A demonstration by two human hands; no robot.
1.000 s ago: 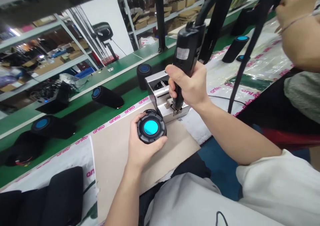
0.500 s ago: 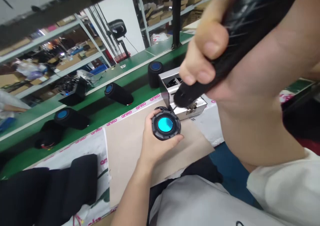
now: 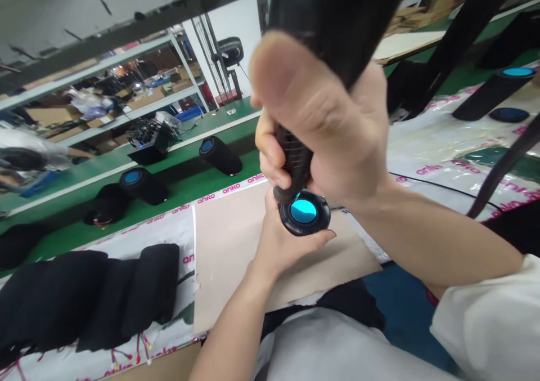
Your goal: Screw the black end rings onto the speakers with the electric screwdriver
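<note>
A round black speaker (image 3: 304, 212) with a shiny blue disc on top is held upright by my left hand (image 3: 280, 240), its fingers and thumb around the sides. Above it, my right hand (image 3: 333, 116) is wrapped round a black power screwdriver (image 3: 295, 153). The lower end of the screwdriver is at the left rim of the speaker; its bit is hard to make out. Below the speaker lies a sheet of brown cardboard (image 3: 228, 246).
Black cylindrical speakers (image 3: 221, 155) lie along the green bench (image 3: 185, 173) behind. Black fabric-covered cylinders (image 3: 152, 285) with red wires lie at the left. Another speaker (image 3: 485, 94) and a blue-topped disc (image 3: 509, 114) are at the right. Shelves (image 3: 126, 77) stand beyond.
My right hand has brought the screwdriver from the upper right down to the speaker's rim. The view has shifted, showing more bench at the right; the metal box is now hidden.
</note>
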